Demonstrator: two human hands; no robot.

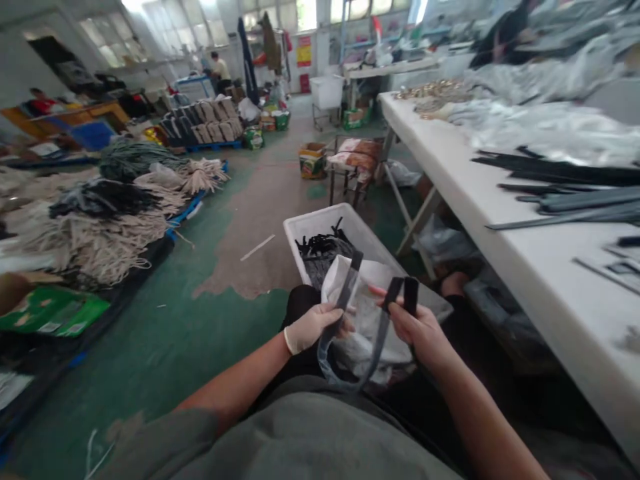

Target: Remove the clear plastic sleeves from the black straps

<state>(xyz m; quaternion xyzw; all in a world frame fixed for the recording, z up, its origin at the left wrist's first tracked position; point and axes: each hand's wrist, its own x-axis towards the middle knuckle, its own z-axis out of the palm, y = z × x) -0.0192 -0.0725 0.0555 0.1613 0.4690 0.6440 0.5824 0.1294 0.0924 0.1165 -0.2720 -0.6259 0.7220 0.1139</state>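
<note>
At near centre, a pale-gloved left hand [314, 325] and bare right hand [420, 328] pinch a looped, flat dark strap [350, 277], apparently arranging it; next likely calls for steady ends.

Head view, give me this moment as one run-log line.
Left hand: gloved, holding dark strap | Right hand: holding same strap | Strap: hangs in a U between hands | White bin: ahead, black strips inside
</note>
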